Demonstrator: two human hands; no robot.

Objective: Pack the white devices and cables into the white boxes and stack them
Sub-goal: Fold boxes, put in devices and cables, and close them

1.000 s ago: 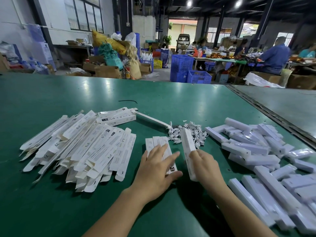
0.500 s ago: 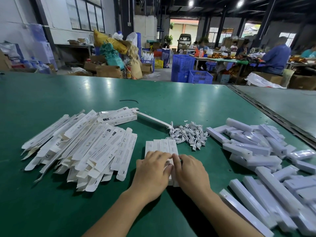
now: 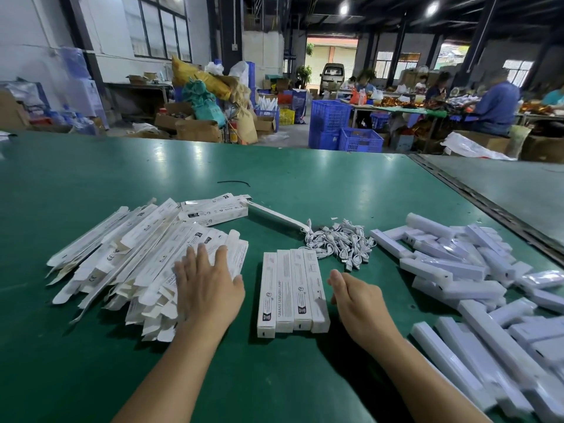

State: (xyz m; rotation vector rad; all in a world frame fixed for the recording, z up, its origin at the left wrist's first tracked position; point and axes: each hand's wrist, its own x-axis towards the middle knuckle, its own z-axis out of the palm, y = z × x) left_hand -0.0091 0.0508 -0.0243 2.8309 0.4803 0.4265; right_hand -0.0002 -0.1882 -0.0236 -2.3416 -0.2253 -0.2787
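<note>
On a green table (image 3: 305,178), the left hand (image 3: 210,288) presses flat, fingers spread, on a heap of unfolded boxes (image 3: 137,254). The right hand (image 3: 357,303), loose and empty, flanks four closed boxes (image 3: 293,291).

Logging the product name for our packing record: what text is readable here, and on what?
"SMART SENSOR LAMP": along a packed box in the row of four.
"SMART": on a flat box beside the left hand; the rest is unreadable.
"CE": on an outer flat box in the left pile.
Other print on the boxes is too small or blurred to read.
</note>
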